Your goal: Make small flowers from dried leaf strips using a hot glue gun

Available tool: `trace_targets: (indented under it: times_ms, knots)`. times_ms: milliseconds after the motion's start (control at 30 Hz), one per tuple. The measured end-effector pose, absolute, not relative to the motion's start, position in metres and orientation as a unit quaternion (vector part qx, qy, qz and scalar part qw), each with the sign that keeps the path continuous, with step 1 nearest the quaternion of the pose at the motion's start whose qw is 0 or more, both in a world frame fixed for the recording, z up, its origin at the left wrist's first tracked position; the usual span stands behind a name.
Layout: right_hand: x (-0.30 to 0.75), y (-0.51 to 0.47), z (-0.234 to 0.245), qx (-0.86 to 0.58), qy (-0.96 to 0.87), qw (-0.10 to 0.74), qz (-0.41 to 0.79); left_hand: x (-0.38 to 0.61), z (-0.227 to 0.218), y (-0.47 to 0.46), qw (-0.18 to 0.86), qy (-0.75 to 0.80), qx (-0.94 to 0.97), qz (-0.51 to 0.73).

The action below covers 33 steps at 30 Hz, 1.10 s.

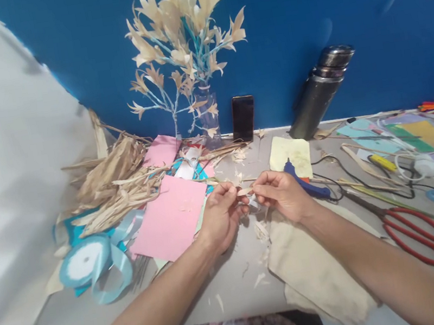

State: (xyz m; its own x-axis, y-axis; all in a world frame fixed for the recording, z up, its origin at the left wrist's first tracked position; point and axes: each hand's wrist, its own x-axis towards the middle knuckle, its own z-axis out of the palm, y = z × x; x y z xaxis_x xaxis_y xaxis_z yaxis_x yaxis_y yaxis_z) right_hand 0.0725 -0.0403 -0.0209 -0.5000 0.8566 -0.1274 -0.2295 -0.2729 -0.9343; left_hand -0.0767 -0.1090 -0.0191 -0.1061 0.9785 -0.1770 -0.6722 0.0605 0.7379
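Observation:
Between my two hands, above the middle of the table, is a small pale piece of dried husk (245, 192). My left hand (225, 213) pinches its left end between thumb and forefinger, the other fingers curled. Thumb and forefinger of my right hand (278, 192) grip the right end. Just beyond the right hand lies a blue glue gun (304, 181), partly hidden by that hand, close to a pale yellow pad (290, 155). A beige cloth (308, 269) lies under my right forearm. Small husk scraps (261, 231) are scattered below the hands.
Dried husks (113, 170), pink sheets (172, 219) and a blue ribbon roll (86, 260) lie left. At the back stand husk flowers (180, 31) in a clear bottle (209, 117), a phone (243, 118) and a leaning dark flask (319, 94). Red-handled scissors (416, 235) and cables lie right.

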Motion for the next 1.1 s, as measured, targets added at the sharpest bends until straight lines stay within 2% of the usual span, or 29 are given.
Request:
trace_targets:
  times_ms: [233,467,533,633,700,800,867,967,1100]
  knots:
    - [0.073,-0.042,-0.022,-0.315,-0.498,0.358,0.724,-0.075,-0.022,-0.107,0.615,0.36,0.22,0.667]
    - [0.072,-0.04,-0.02,-0.274,-0.457,0.293,0.794,-0.073,-0.019,-0.108,0.676,0.31,0.206,0.636]
    - [0.075,-0.037,-0.017,-0.283,-0.484,0.29,0.775,-0.074,-0.018,-0.107,0.668,0.32,0.206,0.64]
    - [0.091,-0.026,-0.004,-0.347,-0.603,0.295,0.655,-0.081,-0.015,-0.103,0.648,0.359,0.205,0.639]
    - [0.109,-0.017,0.011,-0.399,-0.71,0.273,0.512,-0.089,-0.009,-0.098,0.636,0.397,0.207,0.629]
    - [0.14,-0.007,0.029,-0.493,-0.822,0.172,0.228,-0.096,0.004,-0.083,0.609,0.448,0.229,0.613]
    - [0.157,-0.003,0.031,-0.547,-0.826,0.087,0.104,-0.094,0.01,-0.066,0.605,0.463,0.261,0.593]
    - [0.169,0.0,0.018,-0.578,-0.814,-0.006,0.056,-0.078,0.01,-0.031,0.603,0.487,0.297,0.558]
    - [0.169,0.004,-0.003,-0.569,-0.819,-0.021,0.064,-0.042,-0.009,0.02,0.586,0.535,0.293,0.533]
